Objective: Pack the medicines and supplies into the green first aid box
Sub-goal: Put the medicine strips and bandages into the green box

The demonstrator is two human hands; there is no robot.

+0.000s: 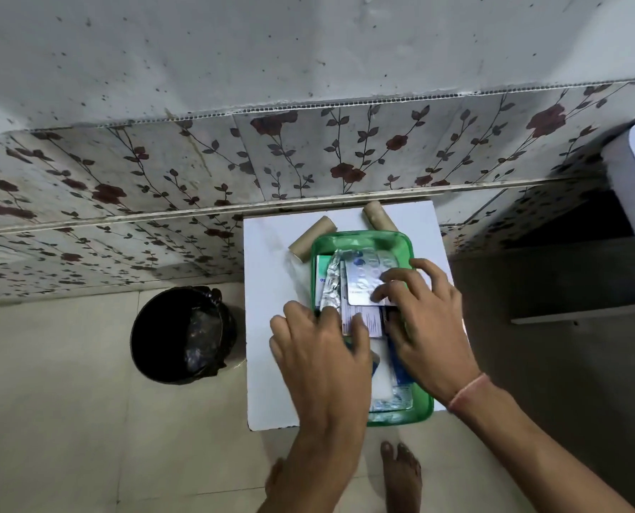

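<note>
Both hands over the box, working among the contents. Left hand [319,349] lies palm-down at the near-left rim, fingers spread and loosely curled over a white leaflet or carton [360,322]; whether it pinches anything underneath I cannot tell. Right hand [419,320] reaches in from the right, fingertips [382,286] pressing on a silver blister strip [364,279], flat rather than clenched, so steadying or sliding it, not lifting.

Green first aid box [421,401] sits on a small white table [267,364] against the flowered wall, lid off or out of sight. Inside: a crinkled foil strip [330,286] along the left wall, a pale carton beneath it, clear packets [391,399] at the near end. Already fairly full.

Two cardboard tubes [314,238] lie on the table just behind the box, one touching its far rim (supplies or rubbish, hard to say). Black lined bin [182,335] on the floor to the left.

Handling, as I judge it: blister strips are light, thin, springy, and slick on the foil side; they slide over each other and pop up when pressed. Best taken by the long edges, laid flat, stiffer cartons beneath. Avoid bearing down on the blisters themselves, since the foil backing tears easily.
</note>
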